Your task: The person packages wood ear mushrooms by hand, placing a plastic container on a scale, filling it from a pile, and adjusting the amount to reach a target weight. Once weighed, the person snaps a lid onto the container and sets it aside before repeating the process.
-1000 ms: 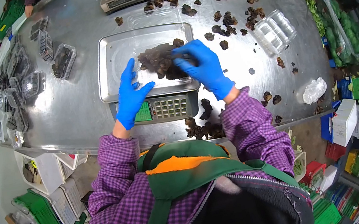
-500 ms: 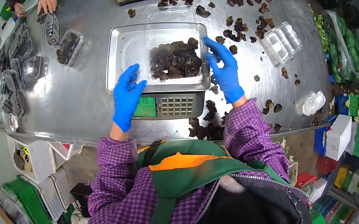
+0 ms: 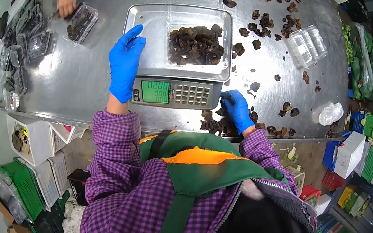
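Note:
My left hand [image 3: 125,63], in a blue glove, is raised beside the left rim of the scale's metal tray [image 3: 151,53], its fingers apart and holding nothing. On the tray stands an open clear box [image 3: 194,0] filled with dark mushroom pieces [image 3: 196,45]. Green digits glow on the scale's display [image 3: 156,92]. My right hand [image 3: 239,110], also gloved in blue, is at the scale's lower right corner, by a dark pile of pieces [image 3: 212,124]. Its fingertips are bent down at the pile, and what they hold, if anything, is hidden.
Another person's hand [image 3: 67,2] is near a filled box [image 3: 81,23] at the upper left, beside more packed boxes [image 3: 40,44]. Loose pieces [image 3: 262,25] lie scattered right of the scale. Farther right are empty clear boxes [image 3: 307,46] and a crumpled plastic bag [image 3: 330,114].
My right hand has moved from the tray's right side down to the pile near the table edge. The view has shifted, and the other person's hand now reaches near a filled box.

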A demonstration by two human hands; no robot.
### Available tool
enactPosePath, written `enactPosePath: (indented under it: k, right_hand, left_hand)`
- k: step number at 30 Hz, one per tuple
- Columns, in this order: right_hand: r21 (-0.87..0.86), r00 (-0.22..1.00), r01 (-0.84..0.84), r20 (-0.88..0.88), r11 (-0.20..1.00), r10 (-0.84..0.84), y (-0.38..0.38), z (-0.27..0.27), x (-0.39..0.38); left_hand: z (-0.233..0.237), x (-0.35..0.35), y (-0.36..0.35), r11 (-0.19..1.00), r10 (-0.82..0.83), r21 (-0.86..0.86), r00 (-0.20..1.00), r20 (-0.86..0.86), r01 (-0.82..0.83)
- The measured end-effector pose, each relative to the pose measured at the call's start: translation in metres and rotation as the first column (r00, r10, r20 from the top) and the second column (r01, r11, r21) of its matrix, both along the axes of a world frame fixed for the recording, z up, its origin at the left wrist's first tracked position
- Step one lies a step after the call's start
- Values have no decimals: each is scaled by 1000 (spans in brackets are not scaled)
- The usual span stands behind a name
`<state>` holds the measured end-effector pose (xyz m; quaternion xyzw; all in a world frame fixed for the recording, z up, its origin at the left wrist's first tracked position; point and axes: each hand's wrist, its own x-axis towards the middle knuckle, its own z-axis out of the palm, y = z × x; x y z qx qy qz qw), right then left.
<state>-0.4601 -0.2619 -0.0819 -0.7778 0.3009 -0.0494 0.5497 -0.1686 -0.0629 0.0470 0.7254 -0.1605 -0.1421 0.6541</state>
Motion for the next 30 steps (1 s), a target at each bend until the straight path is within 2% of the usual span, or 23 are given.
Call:
enactPosePath:
  k: [4,6,12,14,16,19,22,23,27,30]
  right_hand:
    - [-117,999,-18,31,993,22,-11,-17,-2]
    - [13,999,39,-7,999,-39,-14,-28,-5]
    - [22,997,77,16,997,-77,-13,-34,-2]
    - [76,991,109,65,991,-114,-12,-34,-2]
    - [41,993,104,43,994,-106,-12,-30,-2]
    - [-16,995,96,5,995,-96,-12,-26,1]
    - [-6,996,84,-24,996,-84,-15,-25,0]
    - [1,996,94,-11,996,-94,-15,-23,0]
    - [-39,994,107,35,994,-105,-22,-29,-5]
    - [40,989,146,11,988,-147,-25,-32,-10]
  left_hand:
    - [1,-1,-5,999,-43,11,999,-30,43]
    - [-8,0,-5,999,-30,-28,1000,-2,30]
    - [-18,3,-4,999,-42,-29,995,-92,39]
    - [-17,5,-8,999,-38,-29,995,-93,36]
    - [-17,4,-9,1000,-23,-21,993,-114,21]
    - [-21,15,-11,997,-74,33,997,-19,75]
    - [-14,21,-19,994,-102,36,994,-38,103]
    - [-10,22,-23,994,-109,-4,993,-48,109]
    - [-16,35,-41,989,-146,9,989,-13,146]
    - [-29,42,-57,985,-172,18,984,49,171]
